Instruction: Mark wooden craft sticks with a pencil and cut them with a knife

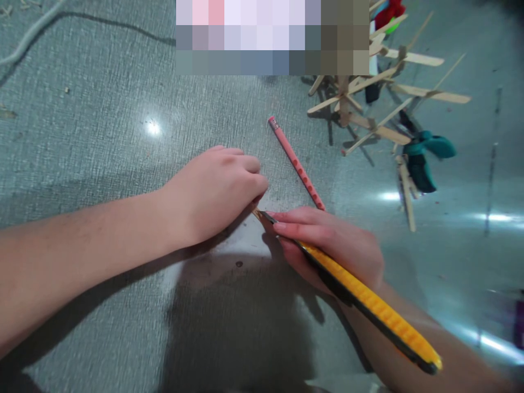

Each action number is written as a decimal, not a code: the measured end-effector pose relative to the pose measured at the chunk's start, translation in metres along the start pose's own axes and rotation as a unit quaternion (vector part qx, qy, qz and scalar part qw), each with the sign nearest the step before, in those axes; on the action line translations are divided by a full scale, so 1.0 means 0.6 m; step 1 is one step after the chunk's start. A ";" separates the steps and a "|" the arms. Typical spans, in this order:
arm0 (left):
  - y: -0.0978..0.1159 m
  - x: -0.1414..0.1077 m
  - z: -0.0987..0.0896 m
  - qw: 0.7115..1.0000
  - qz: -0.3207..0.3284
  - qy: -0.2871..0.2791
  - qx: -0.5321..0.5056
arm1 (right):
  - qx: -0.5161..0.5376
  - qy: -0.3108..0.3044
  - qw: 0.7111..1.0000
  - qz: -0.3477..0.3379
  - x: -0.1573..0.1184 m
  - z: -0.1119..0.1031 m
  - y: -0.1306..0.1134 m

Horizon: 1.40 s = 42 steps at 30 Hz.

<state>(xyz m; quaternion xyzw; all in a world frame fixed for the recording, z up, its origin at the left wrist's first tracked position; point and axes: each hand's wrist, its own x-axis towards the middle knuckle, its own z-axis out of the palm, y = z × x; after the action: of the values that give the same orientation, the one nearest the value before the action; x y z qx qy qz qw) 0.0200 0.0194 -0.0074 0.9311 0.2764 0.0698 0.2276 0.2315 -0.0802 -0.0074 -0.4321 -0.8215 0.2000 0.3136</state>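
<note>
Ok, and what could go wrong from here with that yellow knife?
The blade of the yellow knife sits close to the left hand, so a slip might cut a finger. Only a short end of the wooden piece shows beyond that hand, so the blade could skid off. The pink pencil lies near the right hand and might get nudged.

Glare spots (153,128) on tabletop (110,147); dark shadow (241,333) low; top pixelated.
</note>
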 end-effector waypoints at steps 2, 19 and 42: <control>0.000 -0.001 -0.001 1.000 -0.002 -0.003 0.000 | -0.006 -0.005 1.000 -0.003 -0.003 0.000 0.000; -0.003 -0.002 0.001 1.000 0.013 0.013 -0.018 | 0.007 -0.034 0.997 0.072 -0.017 -0.009 -0.009; 0.001 -0.003 0.002 1.000 0.004 0.012 -0.001 | -0.013 -0.030 0.999 0.037 -0.008 -0.007 -0.010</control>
<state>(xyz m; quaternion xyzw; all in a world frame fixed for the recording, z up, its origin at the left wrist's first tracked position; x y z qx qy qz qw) 0.0190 0.0176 -0.0083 0.9312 0.2749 0.0817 0.2249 0.2330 -0.0873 -0.0021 -0.4601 -0.8166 0.2135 0.2754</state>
